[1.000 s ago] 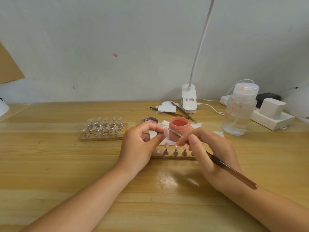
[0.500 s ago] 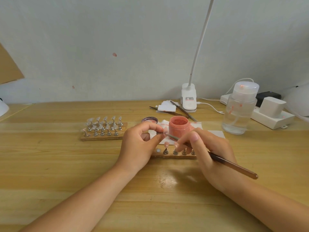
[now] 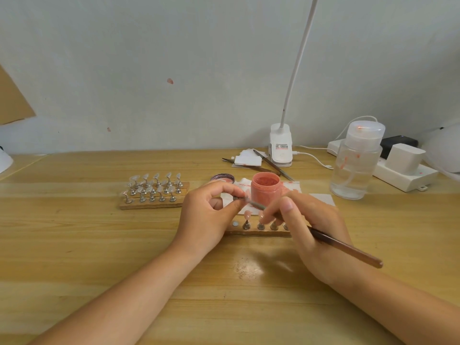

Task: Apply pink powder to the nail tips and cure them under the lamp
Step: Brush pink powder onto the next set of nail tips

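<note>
Broadly, a wooden desk point(image 3: 74, 245) fills the view, a white clip lamp point(image 3: 281, 148) at its far edge beyond both hands. Nearer, just past the right hand point(image 3: 308, 227), stands an open jar of pink powder point(image 3: 265, 189). Below it, a wooden strip point(image 3: 258, 231) carries pink nail tips on metal stands. The right hand's grip is closed around a brush point(image 3: 346, 249), its long axis running from lower right up-left. The left hand point(image 3: 209, 215) pinches one nail tip point(image 3: 247, 195) on its stand; the brush head touches it, just left of the right grip.
</note>
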The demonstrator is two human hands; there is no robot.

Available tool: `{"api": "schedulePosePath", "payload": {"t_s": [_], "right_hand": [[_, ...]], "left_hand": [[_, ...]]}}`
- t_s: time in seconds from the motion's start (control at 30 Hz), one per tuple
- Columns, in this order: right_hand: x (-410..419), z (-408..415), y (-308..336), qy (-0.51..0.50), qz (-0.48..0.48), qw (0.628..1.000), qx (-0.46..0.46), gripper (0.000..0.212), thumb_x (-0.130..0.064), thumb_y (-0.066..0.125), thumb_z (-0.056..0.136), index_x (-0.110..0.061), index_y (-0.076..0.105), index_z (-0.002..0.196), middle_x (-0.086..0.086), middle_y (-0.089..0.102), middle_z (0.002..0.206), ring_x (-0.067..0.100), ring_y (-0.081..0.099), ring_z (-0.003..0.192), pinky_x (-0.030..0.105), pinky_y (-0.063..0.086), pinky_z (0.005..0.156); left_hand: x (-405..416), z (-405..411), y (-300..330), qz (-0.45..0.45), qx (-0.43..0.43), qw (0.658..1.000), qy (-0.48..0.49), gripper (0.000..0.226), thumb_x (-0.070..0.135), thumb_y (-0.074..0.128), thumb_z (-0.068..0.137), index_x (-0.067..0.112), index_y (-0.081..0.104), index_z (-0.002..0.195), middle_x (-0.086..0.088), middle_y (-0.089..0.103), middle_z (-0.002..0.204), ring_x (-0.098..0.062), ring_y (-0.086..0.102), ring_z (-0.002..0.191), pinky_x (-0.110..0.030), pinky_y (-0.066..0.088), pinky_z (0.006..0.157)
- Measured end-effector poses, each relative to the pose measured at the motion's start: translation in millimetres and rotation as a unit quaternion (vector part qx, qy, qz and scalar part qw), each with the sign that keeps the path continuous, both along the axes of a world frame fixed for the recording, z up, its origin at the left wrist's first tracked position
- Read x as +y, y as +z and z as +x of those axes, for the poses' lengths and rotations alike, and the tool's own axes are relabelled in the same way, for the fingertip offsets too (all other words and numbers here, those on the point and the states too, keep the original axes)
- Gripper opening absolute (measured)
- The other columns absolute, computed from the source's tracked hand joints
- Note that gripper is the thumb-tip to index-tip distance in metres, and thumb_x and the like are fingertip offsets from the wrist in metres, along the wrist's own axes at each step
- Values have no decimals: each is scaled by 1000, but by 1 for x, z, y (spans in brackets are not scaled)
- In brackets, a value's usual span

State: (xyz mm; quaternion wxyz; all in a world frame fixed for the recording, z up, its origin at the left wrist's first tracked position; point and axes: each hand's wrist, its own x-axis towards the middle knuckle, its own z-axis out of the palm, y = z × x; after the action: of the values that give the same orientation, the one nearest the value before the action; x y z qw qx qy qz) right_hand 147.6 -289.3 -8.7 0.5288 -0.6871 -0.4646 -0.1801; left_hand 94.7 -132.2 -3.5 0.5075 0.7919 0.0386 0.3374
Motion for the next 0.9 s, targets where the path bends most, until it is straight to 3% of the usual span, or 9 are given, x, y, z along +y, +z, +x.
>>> {"api": "schedulePosePath", "payload": {"t_s": [0.13,0.3,0.47,0.63,0.77,0.9], "right_hand": [[-1,-1,0,-11,14,999,-27,45,-35,33,96,-12,65,73,-9,64,71,5,58,70,22,44,63],[-1,0,0,-4,2,1000,-12,47,-38,32,96,-16,64,70,-14,62,68,1,57,69,17,42,64],[0,0,0,-20,-7,1000,-11,41,-32,35,94,-13,67,77,-11,64,75,4,58,74,21,44,65],[-1,0,0,-10,8,1000,-24,44,-31,33,95,-13,65,71,-10,63,70,5,58,70,27,45,63],[0,0,0,-11,-11,1000,8,43,-34,33,93,-14,66,75,-15,62,73,5,58,74,22,43,65],[-1,-1,0,-13,16,1000,-19,44,-29,32,94,-13,65,71,-12,62,70,3,57,70,21,42,64]], "left_hand": [[-1,0,0,2,3,1000,4,14,8,72,76,19,65,70,20,47,38,-5,24,32,-6,17,38],[0,0,0,-8,6,1000,5,16,4,72,75,17,65,69,18,47,38,-5,24,31,-5,19,38],[-1,0,1,-6,6,1000,5,17,5,72,75,19,65,69,21,52,44,-4,24,32,-7,18,38],[-1,0,1,-6,6,1000,16,17,3,71,75,17,65,68,23,51,43,-4,25,30,-5,18,38],[-1,0,1,-7,7,1000,16,16,4,71,75,17,65,69,19,45,36,-4,24,30,-7,17,37],[-1,0,0,-6,8,1000,23,17,5,72,75,18,64,68,17,45,35,-5,24,30,-6,17,37]]}}
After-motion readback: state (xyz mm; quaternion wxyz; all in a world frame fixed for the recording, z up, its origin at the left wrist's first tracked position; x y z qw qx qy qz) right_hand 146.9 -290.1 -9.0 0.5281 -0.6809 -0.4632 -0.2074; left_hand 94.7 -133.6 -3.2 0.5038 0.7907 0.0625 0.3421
